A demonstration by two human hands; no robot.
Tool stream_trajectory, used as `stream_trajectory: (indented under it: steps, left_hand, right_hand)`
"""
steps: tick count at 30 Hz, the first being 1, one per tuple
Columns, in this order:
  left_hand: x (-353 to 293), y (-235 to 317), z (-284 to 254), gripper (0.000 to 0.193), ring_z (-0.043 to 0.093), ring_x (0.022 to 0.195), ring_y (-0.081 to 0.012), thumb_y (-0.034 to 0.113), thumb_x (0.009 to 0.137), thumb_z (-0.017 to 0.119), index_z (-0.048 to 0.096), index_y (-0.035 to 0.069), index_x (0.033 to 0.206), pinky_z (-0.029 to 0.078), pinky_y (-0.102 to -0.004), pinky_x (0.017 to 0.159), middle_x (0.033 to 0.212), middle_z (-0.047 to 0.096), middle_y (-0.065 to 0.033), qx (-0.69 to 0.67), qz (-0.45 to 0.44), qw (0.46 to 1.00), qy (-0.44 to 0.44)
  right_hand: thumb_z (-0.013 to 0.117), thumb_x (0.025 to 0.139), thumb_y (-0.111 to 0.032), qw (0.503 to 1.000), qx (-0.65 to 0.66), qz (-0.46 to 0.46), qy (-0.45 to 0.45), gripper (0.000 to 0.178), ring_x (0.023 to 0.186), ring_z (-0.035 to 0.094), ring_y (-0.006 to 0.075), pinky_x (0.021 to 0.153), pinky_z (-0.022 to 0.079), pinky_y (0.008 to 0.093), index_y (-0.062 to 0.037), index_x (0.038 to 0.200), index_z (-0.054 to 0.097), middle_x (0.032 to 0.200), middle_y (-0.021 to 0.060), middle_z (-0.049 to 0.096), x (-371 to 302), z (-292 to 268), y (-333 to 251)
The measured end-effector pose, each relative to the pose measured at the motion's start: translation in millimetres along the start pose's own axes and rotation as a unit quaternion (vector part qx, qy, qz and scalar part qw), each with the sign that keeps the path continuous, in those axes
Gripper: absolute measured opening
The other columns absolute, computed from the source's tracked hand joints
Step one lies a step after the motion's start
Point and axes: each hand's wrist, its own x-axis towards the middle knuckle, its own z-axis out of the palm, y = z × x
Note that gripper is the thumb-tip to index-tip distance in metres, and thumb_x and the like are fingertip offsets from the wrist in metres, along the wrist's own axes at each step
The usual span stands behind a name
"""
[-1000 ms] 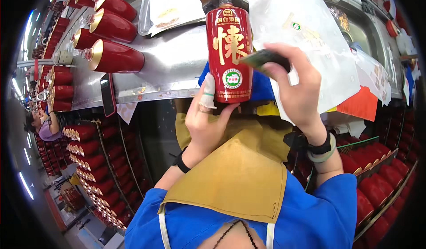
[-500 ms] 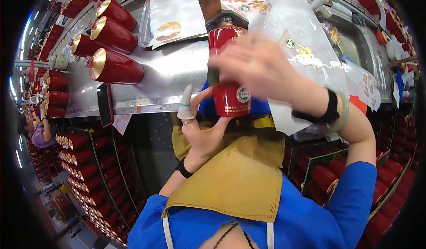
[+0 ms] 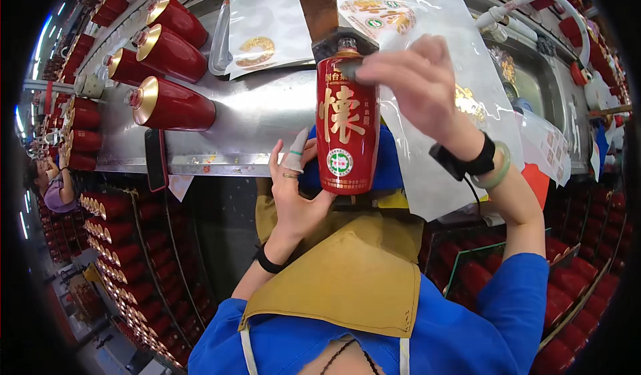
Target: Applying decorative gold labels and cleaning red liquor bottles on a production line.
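A dark red bottle (image 3: 364, 154) with gold lettering and a round green-and-white emblem lies in front of me, its neck pointing away. My left hand (image 3: 297, 201) holds it at its near left side, the thumb by the base and some fingers hidden behind it. White covers (image 3: 296, 154) sit on fingertips of that hand. At the bottle's shoulder, my right hand (image 3: 417, 88) pinches a small dark piece (image 3: 351, 71), partly hidden and too blurred to name, against the red surface. The bottle's neck meets a dark block (image 3: 367, 40) on a wooden bar (image 3: 316, 4).
Several red bottles with gold shoulders (image 3: 177, 104) lie at left on the metal bench (image 3: 247, 124), near a phone (image 3: 156, 161). Decal sheets (image 3: 267, 34) rest on a tray and a white sheet (image 3: 427, 148). A sink (image 3: 534, 68) is at right; bottle racks (image 3: 127, 261) stand below.
My right hand has moved up and right from across the bottle to its shoulder, uncovering the gold lettering. The bottle has shifted slightly toward me, still in my left hand.
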Motion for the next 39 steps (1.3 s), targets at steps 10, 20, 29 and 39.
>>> stream_trajectory:
  steps: [10, 20, 29, 39]
  left_hand:
    - [-4.1, 19.0, -7.9, 0.065, 0.059, 0.127, -0.0274, 0.011, 0.07, 0.089, 0.068, -0.003, 0.129, 0.033, -0.046, 0.117, 0.125, 0.071, -0.0118, 0.033, -0.021, 0.999, 0.033]
    - [-3.9, 9.6, 2.7, 0.101, 0.06, 0.128, -0.0294, 0.013, 0.072, 0.092, 0.038, -0.001, 0.155, 0.043, -0.0423, 0.111, 0.13, 0.066, -0.0174, -0.068, -0.048, 0.996, 0.034]
    - [-7.9, 11.4, 12.5, 0.085, 0.062, 0.127, -0.0221, 0.002, 0.071, 0.09, 0.052, -0.004, 0.147, 0.046, -0.0369, 0.112, 0.133, 0.068, -0.0153, -0.103, -0.066, 0.989, 0.077]
    - [-6.6, 16.2, 12.1, 0.077, 0.062, 0.115, -0.0319, 0.007, 0.065, 0.092, 0.063, -0.001, 0.136, 0.044, -0.043, 0.104, 0.125, 0.068, -0.014, -0.044, 0.023, 0.989, 0.141]
  right_hand:
    - [0.08, 0.079, -0.015, 0.994, -0.047, 0.07, -0.071, 0.029, 0.075, 0.063, 0.0229, 0.067, 0.049, 0.0354, -0.0148, 0.107, 0.072, 0.086, 0.0002, 0.07, 36.0, 3.8, 22.2]
    - [0.075, 0.08, -0.004, 0.992, -0.091, 0.072, -0.049, 0.027, 0.088, 0.069, 0.0255, 0.075, 0.053, 0.0365, -0.0116, 0.107, 0.078, 0.097, 0.0062, 0.076, 45.6, -9.4, 18.5]
    - [0.071, 0.081, -0.012, 0.973, 0.151, -0.12, -0.125, 0.026, 0.076, 0.057, 0.0123, 0.073, 0.043, 0.0298, -0.0161, 0.106, 0.08, 0.105, -0.0032, 0.077, -39.2, -26.3, -73.3]
    - [0.069, 0.077, -0.007, 0.994, 0.08, 0.059, -0.045, 0.028, 0.077, 0.061, 0.0123, 0.07, 0.045, 0.0292, -0.0185, 0.102, 0.079, 0.097, -0.0054, 0.076, -29.2, -31.0, -104.0]
